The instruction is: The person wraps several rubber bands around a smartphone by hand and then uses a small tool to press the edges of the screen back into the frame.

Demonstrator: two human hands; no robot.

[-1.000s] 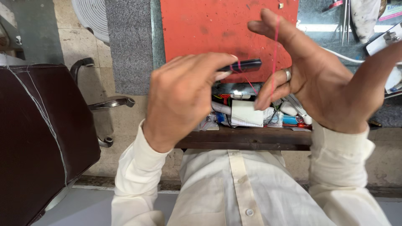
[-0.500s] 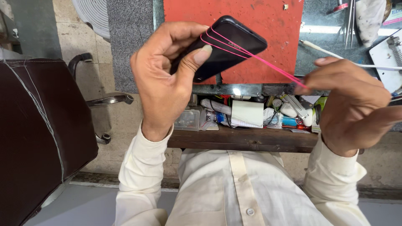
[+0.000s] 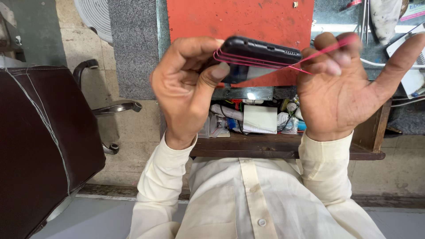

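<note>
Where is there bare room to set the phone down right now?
The red mat above the phone is bare apart from a small piece near its top edge. The grey mat to its left is bare too. The open drawer below is packed with parts, and tools and cables crowd the bench behind the right hand.

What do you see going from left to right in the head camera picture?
Dark brown chair → left hand → black phone wrapped in pink rubber bands → right hand pulling the bands.
</note>
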